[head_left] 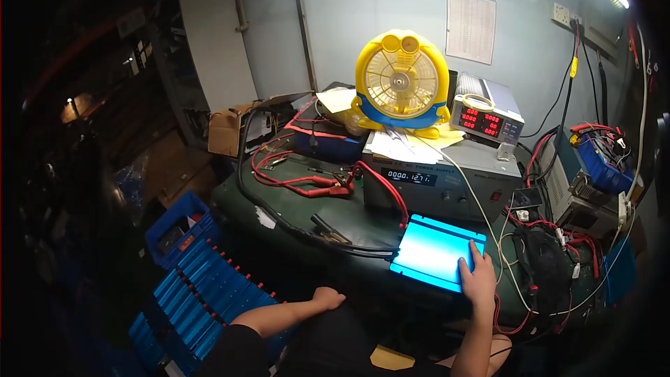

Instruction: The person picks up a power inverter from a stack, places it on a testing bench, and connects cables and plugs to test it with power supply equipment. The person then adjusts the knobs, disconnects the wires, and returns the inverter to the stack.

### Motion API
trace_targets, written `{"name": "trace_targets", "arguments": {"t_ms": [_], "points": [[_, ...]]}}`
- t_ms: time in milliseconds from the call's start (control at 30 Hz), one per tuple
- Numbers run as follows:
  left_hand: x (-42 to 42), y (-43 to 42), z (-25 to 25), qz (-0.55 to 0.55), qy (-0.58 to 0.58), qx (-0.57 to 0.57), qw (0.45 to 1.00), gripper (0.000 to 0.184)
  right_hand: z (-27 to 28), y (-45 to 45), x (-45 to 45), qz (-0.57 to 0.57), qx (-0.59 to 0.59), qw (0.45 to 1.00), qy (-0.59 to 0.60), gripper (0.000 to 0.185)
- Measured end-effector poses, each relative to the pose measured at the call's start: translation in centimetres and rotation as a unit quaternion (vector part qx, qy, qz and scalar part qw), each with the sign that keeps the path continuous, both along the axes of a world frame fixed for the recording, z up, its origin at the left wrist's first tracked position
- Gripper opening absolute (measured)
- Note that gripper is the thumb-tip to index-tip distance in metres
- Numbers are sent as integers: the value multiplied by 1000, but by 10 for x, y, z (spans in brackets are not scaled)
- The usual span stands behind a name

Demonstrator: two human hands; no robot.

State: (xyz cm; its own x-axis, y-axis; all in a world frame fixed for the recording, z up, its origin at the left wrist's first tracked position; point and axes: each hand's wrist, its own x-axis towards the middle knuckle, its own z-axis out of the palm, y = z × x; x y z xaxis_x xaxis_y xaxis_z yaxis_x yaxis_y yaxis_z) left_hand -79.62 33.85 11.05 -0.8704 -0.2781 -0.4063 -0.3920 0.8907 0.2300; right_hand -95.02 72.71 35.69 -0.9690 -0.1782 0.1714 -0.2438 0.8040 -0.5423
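My right hand (477,272) rests on the right edge of a blue metal box (429,251), its thumb and index finger apart on the top face. Red and black cables run into the box's left side. The box lies near the front of the green table (293,202). My left hand (329,299) is closed over my lap, left of the box, and whether it holds anything is hidden. Behind the box is a DC power supply (447,181) with a lit display. Black and red clamps (331,187) lie on the table to the left.
A yellow fan (401,84) and a meter with red digits (488,115) stand on the power supply. Stacked blue housings (216,293) and a blue bin (183,227) are at lower left. Tangled cables and devices (579,202) crowd the right side.
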Motion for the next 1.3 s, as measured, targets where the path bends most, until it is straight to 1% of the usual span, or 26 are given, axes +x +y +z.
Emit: {"name": "trace_targets", "arguments": {"t_ms": [133, 233, 333, 433, 533, 667, 733, 800, 900, 933, 967, 1000, 1067, 1100, 1200, 1300], "points": [[2, 6, 9, 4, -1, 8, 1000, 56, 0, -1, -1, 1, 3, 1000, 15, 62], [4, 5, 5, 4, -19, 10, 1000, 58, -2, 1, 1, 5, -8, 1000, 12, 63], [3, 11, 25, 9, -32, 5, 999, 56, -2, 1, -1, 7, -18, 1000, 6, 63], [2, 1, -9, -5, -37, 12, 999, 55, 2, 1, 0, 2, -17, 1000, -16, 61], [-2, 12, 8, -7, -52, 8, 999, 54, 4, 2, 3, 1, 4, 1000, -1, 62], [-3, 10, 7, -29, -54, 7, 998, 57, 3, 0, 1, -4, 26, 1000, 7, 62], [-1, 9, 7, -4, -22, 8, 1000, 55, 1, 1, 1, -8, 33, 999, 7, 63], [1, 4, 7, 0, -14, 7, 1000, 55, 0, 0, 0, -15, 48, 999, -8, 63], [6, -2, -6, 10, -4, 10, 1000, 55, 3, 2, -4, 1, 44, 998, -34, 64], [4, -5, -7, -9, 5, -4, 1000, 55, -5, 5, -8, 8, 39, 999, -6, 66], [5, -5, -10, -28, 11, -17, 999, 55, -10, 7, -11, 3, 44, 999, -9, 66], [6, -1, -3, 7, 1, -2, 1000, 54, -8, 6, -11, 11, 46, 999, -6, 67], [6, -1, -7, -9, 2, -11, 1000, 53, -11, 9, -15, 22, 52, 998, 4, 69], [3, -3, -13, -21, 3, -19, 1000, 52, -15, 11, -16, 33, 27, 999, -4, 69], [1, -5, -26, -32, -20, -18, 999, 52, -16, 13, -15, 28, 43, 999, -12, 70], [2, -6, -26, -29, 4, -26, 999, 52, -14, 11, -14, 20, 30, 999, 7, 69]]}}
